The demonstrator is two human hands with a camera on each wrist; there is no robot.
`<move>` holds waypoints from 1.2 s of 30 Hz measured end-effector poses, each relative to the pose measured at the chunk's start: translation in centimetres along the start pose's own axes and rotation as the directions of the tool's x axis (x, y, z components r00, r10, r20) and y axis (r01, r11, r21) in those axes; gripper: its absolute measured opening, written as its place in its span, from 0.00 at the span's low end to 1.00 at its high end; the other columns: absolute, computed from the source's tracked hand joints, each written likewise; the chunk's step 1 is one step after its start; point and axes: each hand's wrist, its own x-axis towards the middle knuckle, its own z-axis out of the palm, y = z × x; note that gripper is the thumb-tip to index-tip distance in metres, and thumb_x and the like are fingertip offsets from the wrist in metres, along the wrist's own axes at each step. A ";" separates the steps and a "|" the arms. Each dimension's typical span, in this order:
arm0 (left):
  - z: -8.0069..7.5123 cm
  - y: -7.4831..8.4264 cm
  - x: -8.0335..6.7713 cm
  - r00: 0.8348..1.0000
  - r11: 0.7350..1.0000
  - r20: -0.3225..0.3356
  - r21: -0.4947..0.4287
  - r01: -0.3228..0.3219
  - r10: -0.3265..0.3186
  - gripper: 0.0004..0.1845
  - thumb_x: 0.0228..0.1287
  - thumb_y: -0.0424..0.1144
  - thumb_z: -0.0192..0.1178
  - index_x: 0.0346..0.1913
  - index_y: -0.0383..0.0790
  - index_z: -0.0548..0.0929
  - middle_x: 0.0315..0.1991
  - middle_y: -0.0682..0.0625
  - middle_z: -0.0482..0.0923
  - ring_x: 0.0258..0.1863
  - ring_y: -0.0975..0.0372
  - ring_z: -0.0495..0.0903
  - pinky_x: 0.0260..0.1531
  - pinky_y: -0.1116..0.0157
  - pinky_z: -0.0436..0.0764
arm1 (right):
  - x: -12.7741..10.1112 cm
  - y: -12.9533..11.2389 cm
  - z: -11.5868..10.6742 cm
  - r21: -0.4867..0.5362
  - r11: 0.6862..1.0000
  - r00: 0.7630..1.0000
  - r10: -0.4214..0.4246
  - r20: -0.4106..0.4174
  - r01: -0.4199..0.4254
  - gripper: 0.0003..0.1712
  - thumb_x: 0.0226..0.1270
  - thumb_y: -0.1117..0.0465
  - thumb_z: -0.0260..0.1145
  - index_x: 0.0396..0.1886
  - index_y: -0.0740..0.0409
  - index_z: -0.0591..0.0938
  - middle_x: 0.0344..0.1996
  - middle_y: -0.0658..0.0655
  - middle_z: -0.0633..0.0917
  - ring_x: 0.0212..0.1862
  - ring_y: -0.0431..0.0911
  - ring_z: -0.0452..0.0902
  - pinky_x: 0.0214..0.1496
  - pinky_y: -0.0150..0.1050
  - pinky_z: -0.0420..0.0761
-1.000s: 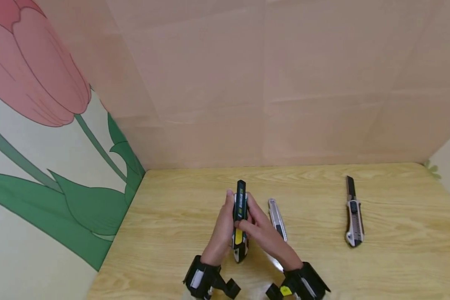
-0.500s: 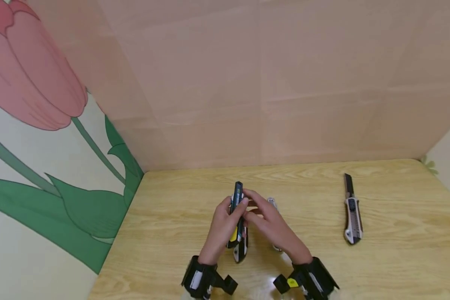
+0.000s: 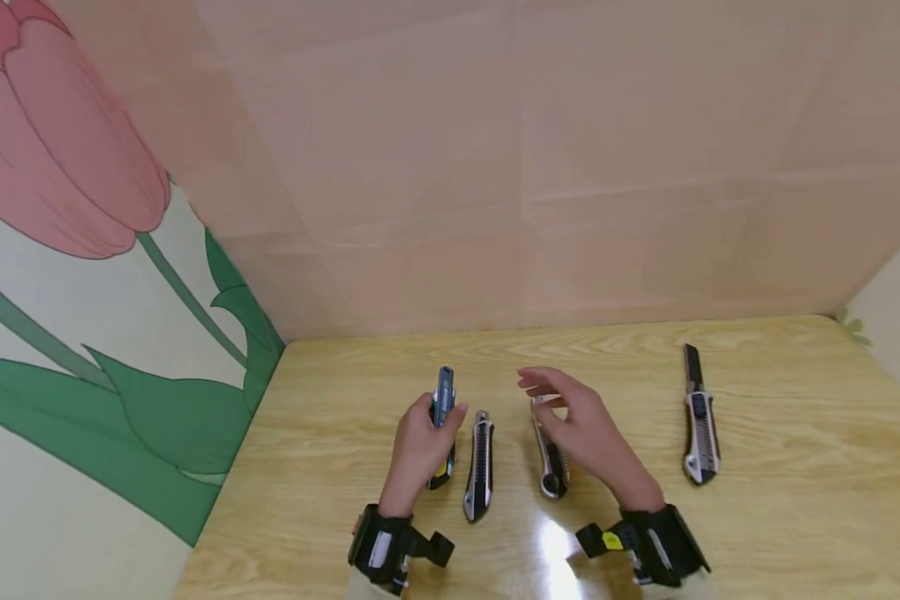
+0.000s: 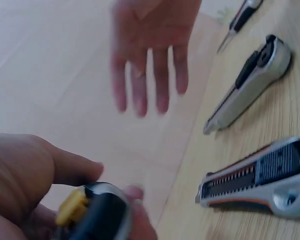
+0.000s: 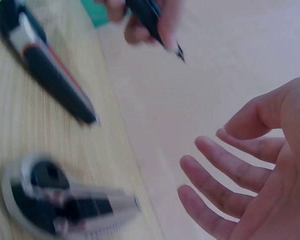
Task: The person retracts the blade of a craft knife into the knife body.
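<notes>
My left hand [image 3: 418, 446] grips a dark utility knife [image 3: 443, 400] at the left, its thumb along the side. In the left wrist view a yellow part shows at the end of that knife [image 4: 107, 212]. My right hand [image 3: 588, 421] has come off to the right with fingers spread and slightly bent, holding nothing. Below it lies a silver utility knife [image 3: 553, 471], its upper part partly covered by the fingers in the head view. Between both hands a black-and-grey utility knife [image 3: 480, 467] lies on the table.
Farther right on the wooden table [image 3: 795, 500] lies another utility knife [image 3: 701, 429] with its dark blade end pointing away. A pinkish sheet [image 3: 525, 167] rises behind the table's back edge. A tulip-painted wall [image 3: 82, 317] stands at the left.
My right hand has let go of the dark knife and moved right, its fingers loosening. My left hand has carried that knife left, uncovering the black-and-grey one on the table.
</notes>
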 end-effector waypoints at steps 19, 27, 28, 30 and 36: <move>-0.3 -2.2 0.4 0.989 0.980 0.064 0.159 0.121 -0.132 0.17 0.72 0.45 0.65 0.29 0.40 0.74 0.19 0.55 0.67 0.14 0.64 0.66 0.12 0.70 0.66 | -0.1 2.5 -1.7 -0.059 0.995 0.995 0.083 -0.053 -0.086 0.25 0.71 0.74 0.58 0.66 0.56 0.78 0.54 0.57 0.86 0.53 0.54 0.83 0.51 0.51 0.84; -0.2 -2.7 0.5 0.987 0.970 0.032 0.196 0.146 -0.155 0.19 0.67 0.46 0.70 0.24 0.40 0.76 0.17 0.54 0.67 0.13 0.64 0.66 0.10 0.70 0.63 | -0.4 3.5 -2.6 -0.095 0.990 0.991 0.091 -0.094 -0.100 0.25 0.71 0.73 0.59 0.65 0.57 0.79 0.52 0.57 0.86 0.52 0.53 0.84 0.49 0.44 0.85; -0.2 -2.7 0.5 0.987 0.967 0.027 0.209 0.147 -0.156 0.19 0.66 0.46 0.71 0.24 0.40 0.76 0.17 0.54 0.68 0.13 0.64 0.67 0.10 0.71 0.64 | -0.4 3.6 -2.8 -0.102 0.989 0.990 0.096 -0.099 -0.106 0.24 0.71 0.73 0.59 0.65 0.57 0.79 0.52 0.57 0.87 0.52 0.54 0.84 0.49 0.42 0.85; -0.2 -2.8 0.5 0.986 0.959 0.016 0.236 0.156 -0.165 0.19 0.65 0.46 0.72 0.23 0.41 0.77 0.17 0.54 0.69 0.13 0.64 0.68 0.10 0.71 0.65 | -0.4 3.8 -3.1 -0.119 0.985 0.988 0.109 -0.113 -0.122 0.24 0.72 0.72 0.59 0.65 0.57 0.79 0.52 0.57 0.86 0.53 0.54 0.83 0.48 0.38 0.84; -0.3 -2.9 0.1 0.984 0.934 -0.023 0.312 0.176 -0.178 0.19 0.62 0.47 0.74 0.22 0.41 0.78 0.17 0.53 0.70 0.13 0.63 0.69 0.11 0.70 0.65 | -1.0 4.4 -4.2 -0.138 0.974 0.978 0.160 -0.134 -0.178 0.22 0.73 0.70 0.59 0.65 0.57 0.79 0.56 0.60 0.85 0.56 0.56 0.81 0.49 0.37 0.82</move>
